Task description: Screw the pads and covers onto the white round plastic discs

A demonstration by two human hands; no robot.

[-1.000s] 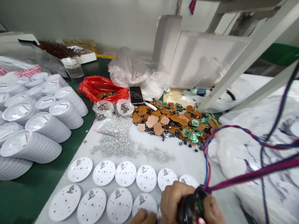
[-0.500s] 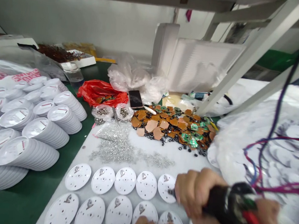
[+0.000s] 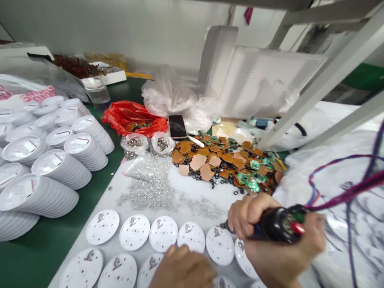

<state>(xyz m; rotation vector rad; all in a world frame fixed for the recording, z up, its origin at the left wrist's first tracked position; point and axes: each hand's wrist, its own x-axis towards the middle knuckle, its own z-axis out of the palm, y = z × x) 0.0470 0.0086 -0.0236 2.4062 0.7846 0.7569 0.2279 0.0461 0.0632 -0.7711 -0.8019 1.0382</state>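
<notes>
An electric screwdriver (image 3: 277, 224), black with a red part and cables at its rear, is gripped by my right hand (image 3: 253, 215). The driver's tip points left, at the upper edge of a round white disc (image 3: 220, 248) near its small metal clip. My left hand (image 3: 183, 274) is over the front row, covering part of the discs there. Its fingers are curled and slightly blurred, and whatever they may hold is hidden. Two rows of white discs lie on the pale work surface, with metal clips on those whose upper part shows, such as the back-left disc (image 3: 102, 228).
Small shiny metal parts (image 3: 148, 194) lie heaped behind the discs. Brown and green circuit boards (image 3: 227, 160) are piled farther back, near a phone (image 3: 177, 127) and a red bag (image 3: 134, 117). Stacked white cups (image 3: 38, 194) stand left; a plastic bag of white parts (image 3: 349, 218) is right.
My right hand and the screwdriver have moved up and slightly left in view, tip now at the disc's upper edge. My left hand has come up from the bottom edge over the front row.
</notes>
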